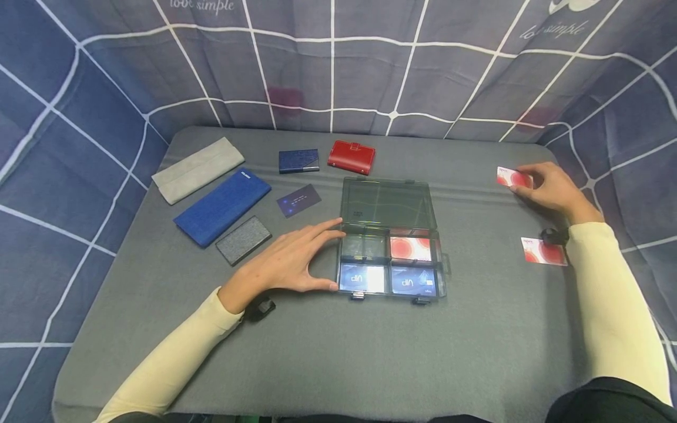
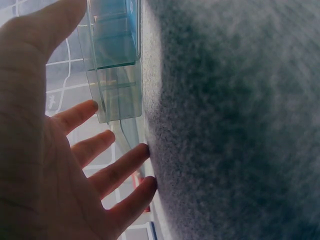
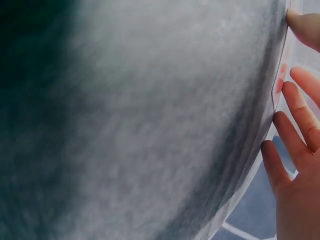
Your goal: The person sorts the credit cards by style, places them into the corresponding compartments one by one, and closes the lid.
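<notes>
A see-through dark plastic box (image 1: 388, 261) lies with its lid (image 1: 388, 202) folded back. Blue VIP cards (image 1: 362, 278) sit in its two front compartments, and a red and white card (image 1: 410, 248) in the back right one. My left hand (image 1: 291, 258) is spread along the box's left side, thumb at the front corner and fingertips by the hinge. At the far right, my right hand (image 1: 552, 188) holds another red and white card (image 1: 506, 176) by its edges, thumb on the near side, fingers on the far side. The right wrist view shows these fingertips close to the tabletop.
One more red and white card (image 1: 539, 251) lies beneath my right wrist. Left of the box are a dark card (image 1: 298, 201), a grey card case (image 1: 243, 241), a blue wallet (image 1: 222, 207) and a beige wallet (image 1: 198, 170). Behind stand a navy case (image 1: 298, 161) and red wallet (image 1: 351, 157).
</notes>
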{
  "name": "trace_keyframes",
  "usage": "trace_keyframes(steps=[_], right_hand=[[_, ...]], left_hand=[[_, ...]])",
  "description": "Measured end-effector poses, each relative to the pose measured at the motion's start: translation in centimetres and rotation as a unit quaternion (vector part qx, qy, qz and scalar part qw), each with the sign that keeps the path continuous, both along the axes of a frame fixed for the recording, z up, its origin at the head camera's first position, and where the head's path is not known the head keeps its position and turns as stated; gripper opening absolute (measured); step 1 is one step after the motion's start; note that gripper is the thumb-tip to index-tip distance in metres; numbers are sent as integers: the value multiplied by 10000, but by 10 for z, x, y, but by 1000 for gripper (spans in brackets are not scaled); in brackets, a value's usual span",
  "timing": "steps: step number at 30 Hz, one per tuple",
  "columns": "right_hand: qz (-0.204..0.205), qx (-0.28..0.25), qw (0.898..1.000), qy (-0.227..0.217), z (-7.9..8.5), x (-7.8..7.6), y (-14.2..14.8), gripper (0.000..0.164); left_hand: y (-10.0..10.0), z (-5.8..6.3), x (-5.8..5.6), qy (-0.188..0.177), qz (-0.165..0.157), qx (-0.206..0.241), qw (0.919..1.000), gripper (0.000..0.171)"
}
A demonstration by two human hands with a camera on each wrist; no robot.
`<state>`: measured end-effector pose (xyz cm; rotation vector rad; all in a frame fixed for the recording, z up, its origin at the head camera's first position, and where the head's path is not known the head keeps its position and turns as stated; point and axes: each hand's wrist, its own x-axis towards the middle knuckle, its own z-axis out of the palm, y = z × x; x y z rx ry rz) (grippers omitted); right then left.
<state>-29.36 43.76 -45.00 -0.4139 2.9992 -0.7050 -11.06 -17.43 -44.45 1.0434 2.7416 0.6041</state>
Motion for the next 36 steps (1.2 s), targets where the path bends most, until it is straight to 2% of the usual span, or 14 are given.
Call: trace_keyframes(steps=[6, 15, 19, 26, 28, 30, 36], right_hand=[[-23, 123, 9999, -14, 0, 4, 3, 54], [55, 90, 9997, 211, -2, 5, 5, 48], [24, 234, 9994, 265, -1, 6, 6, 47], [-287, 521, 9975, -390, 10, 11, 2, 58], [-289, 571, 9969, -448, 13, 12, -1, 60], [-237, 630, 9968, -423, 16, 13, -6, 60], [119, 497, 9987, 11, 21, 16, -28, 52]], left_hand=[[0, 1, 0, 41, -37, 60, 10000, 102], [0, 0, -1, 51, -54, 22, 10000, 102], [1, 0, -1, 38, -49, 6, 10000, 102], [1, 1, -1, 13, -30, -30, 10000, 103], [1, 2, -1, -8, -25, -38, 10000, 103], [1, 2, -1, -15, -19, -62, 10000, 103], [0, 1, -1, -7, 22, -57, 10000, 102]])
